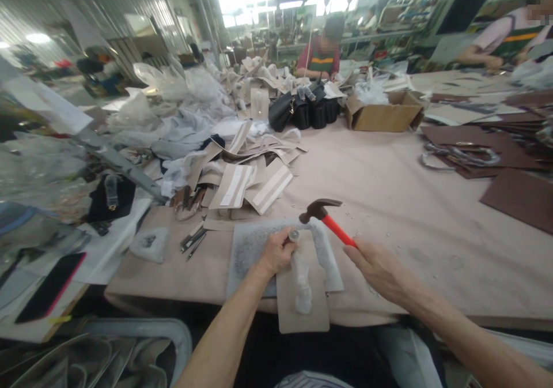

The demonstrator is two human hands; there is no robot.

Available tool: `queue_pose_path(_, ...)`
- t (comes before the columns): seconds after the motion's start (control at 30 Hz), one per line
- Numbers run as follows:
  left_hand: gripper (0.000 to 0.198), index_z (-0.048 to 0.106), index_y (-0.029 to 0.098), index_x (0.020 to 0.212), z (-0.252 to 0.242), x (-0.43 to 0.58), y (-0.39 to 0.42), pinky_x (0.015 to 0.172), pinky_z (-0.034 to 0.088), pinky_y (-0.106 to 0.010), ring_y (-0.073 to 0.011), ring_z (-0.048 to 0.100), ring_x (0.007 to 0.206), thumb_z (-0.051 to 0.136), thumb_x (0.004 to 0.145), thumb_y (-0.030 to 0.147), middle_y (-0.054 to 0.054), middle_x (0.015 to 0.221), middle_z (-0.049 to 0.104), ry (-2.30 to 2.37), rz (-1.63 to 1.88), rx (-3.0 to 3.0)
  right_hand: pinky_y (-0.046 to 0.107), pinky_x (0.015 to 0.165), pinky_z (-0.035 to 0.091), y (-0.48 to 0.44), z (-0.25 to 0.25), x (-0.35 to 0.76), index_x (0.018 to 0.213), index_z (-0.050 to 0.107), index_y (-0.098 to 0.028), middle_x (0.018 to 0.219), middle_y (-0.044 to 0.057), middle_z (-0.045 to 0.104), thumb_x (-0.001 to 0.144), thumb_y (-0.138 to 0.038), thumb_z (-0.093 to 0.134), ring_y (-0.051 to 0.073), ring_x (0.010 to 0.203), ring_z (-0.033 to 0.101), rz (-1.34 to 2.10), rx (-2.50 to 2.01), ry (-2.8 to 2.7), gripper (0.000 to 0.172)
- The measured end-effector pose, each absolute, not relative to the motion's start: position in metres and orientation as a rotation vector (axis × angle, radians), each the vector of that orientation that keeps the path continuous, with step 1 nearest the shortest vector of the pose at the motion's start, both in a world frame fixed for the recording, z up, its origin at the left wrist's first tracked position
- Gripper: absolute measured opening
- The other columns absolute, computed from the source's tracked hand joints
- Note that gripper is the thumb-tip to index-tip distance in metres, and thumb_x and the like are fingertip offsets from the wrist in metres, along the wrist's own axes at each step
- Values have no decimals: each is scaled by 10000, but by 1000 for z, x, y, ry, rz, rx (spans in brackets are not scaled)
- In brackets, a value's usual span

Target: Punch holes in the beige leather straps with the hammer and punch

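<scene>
The wide table (389, 180) carries, near its front edge, a grey pad (250, 244) with a tan leather piece (302, 307) lying on it, the long axis of the piece running from 12 to 6 o'clock and its lower end hanging over the edge. The right hand (380, 270) has its fingers closed around the red handle of the hammer (330, 221), whose long axis runs from 4 to 10 o'clock with the dark head pointing to 10 o'clock, above the pad. The left hand (276, 255) pinches a small round metal punch (294, 236) between thumb and fingers, upright on the top end of the leather piece, at 8 o'clock from the hammer head.
</scene>
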State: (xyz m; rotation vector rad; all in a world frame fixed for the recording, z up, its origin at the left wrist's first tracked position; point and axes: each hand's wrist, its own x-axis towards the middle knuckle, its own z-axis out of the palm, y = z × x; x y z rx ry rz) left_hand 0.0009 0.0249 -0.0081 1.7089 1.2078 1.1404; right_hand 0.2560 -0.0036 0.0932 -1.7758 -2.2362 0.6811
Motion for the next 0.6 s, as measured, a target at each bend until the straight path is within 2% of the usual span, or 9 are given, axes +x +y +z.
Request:
queue_pose_path(0.1, 117, 678, 189, 862, -8, 1, 25, 681, 437, -259, -161, 556, 712, 592, 785, 168, 1, 764, 627, 1183, 1144, 1681, 300, 588, 376, 12, 80, 265, 784, 489, -214, 711, 62, 618, 1014, -354, 280, 195, 634, 562, 716, -2031, -2164, 341)
queue_pose_path(0.2, 116, 687, 184, 870, -9, 0, 25, 692, 440, -257, -156, 560, 717, 627, 771, 177, 5, 767, 636, 1204, 1155, 1639, 374, 728, 461, 16, 60, 263, 1039, 592, -113, 988, 183, 664, 991, -286, 376, 282, 858, 628, 345, -2153, -2237, 280)
queue_pose_path(0.27, 117, 690, 179, 870, -9, 0, 25, 674, 438, -249, -149, 557, 702, 650, 761, 192, 10, 756, 635, 1219, 1179, 1598, 449, 876, 472, 7, 51, 250, 1277, 528, -61, 1261, 252, 572, 957, -251, 449, 344, 1093, 580, 107, -1882, -2296, 380)
queue_pose_path(0.33, 123, 689, 173, 865, -10, 2, 25, 646, 438, -240, -141, 550, 678, 669, 754, 220, 14, 740, 631, 1215, 1191, 1551, 462, 975, 452, -7, 45, 228, 1429, 421, -106, 1435, 229, 448, 927, -181, 456, 329, 1239, 498, 132, -1461, -2388, 509)
queue_pose_path(0.37, 128, 688, 170, 856, -10, 3, 25, 638, 441, -236, -139, 551, 671, 677, 747, 234, 15, 732, 629, 1212, 1196, 1522, 442, 986, 452, -15, 43, 215, 1443, 413, -146, 1465, 199, 424, 908, -138, 444, 299, 1248, 489, 210, -1268, -2459, 535)
queue_pose_path(0.43, 152, 686, 164, 838, -11, 6, 28, 645, 458, -234, -138, 564, 673, 704, 719, 257, 16, 726, 637, 1224, 1221, 1428, 401, 936, 467, -27, 41, 190, 1317, 525, -186, 1416, 147, 475, 854, -82, 450, 259, 1154, 527, 349, -995, -2649, 481)
queue_pose_path(0.5, 194, 679, 158, 823, -9, 7, 31, 653, 475, -234, -138, 584, 674, 741, 688, 282, 16, 725, 651, 1263, 1289, 1264, 382, 862, 466, -33, 41, 170, 1085, 605, -175, 1266, 125, 569, 810, -73, 485, 249, 1010, 555, 368, -929, -2823, 316)
queue_pose_path(0.53, 219, 673, 156, 823, -6, 6, 32, 649, 479, -233, -137, 594, 669, 757, 680, 300, 14, 727, 660, 1287, 1344, 1166, 380, 833, 459, -34, 43, 163, 998, 604, -168, 1179, 124, 600, 804, -76, 496, 252, 958, 560, 321, -998, -2859, 241)
queue_pose_path(0.6, 257, 663, 157, 840, 7, 2, 32, 640, 485, -230, -135, 614, 665, 772, 692, 337, 7, 742, 679, 1325, 1486, 995, 373, 785, 443, -31, 51, 157, 953, 588, -157, 1055, 135, 622, 822, -79, 478, 260, 897, 579, 172, -1262, -2804, 188)
